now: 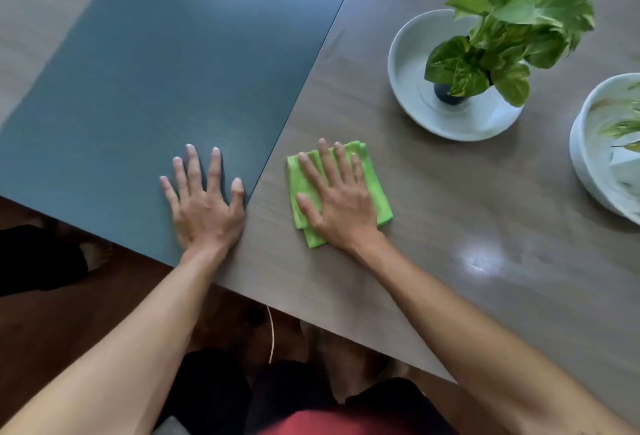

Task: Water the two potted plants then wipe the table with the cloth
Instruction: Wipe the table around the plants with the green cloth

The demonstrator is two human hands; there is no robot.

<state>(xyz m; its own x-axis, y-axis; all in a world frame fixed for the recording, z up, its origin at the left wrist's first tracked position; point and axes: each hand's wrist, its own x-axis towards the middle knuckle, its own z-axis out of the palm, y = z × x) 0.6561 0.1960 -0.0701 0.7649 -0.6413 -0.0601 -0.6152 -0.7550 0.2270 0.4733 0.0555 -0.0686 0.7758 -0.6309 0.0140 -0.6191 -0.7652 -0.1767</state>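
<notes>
Cloth-wiping looks like the step in hand. At nine o'clock lies a dark blue-grey mat [138, 88] on the counter [450, 227]; the left hand [204, 202] rests on it, fingers spread flat and gripping nothing, probably to brace the body. Just beside it, toward three o'clock, the right hand [337, 202] presses flat on the folded green cloth [375, 189], fingers splayed, pinning it to the wood for rubbing. At one o'clock stands a pothos plant [512, 29] in a white bowl planter [408, 81]; a second white planter [585, 171] sits at three o'clock. Both would block wide strokes rightward.
</notes>
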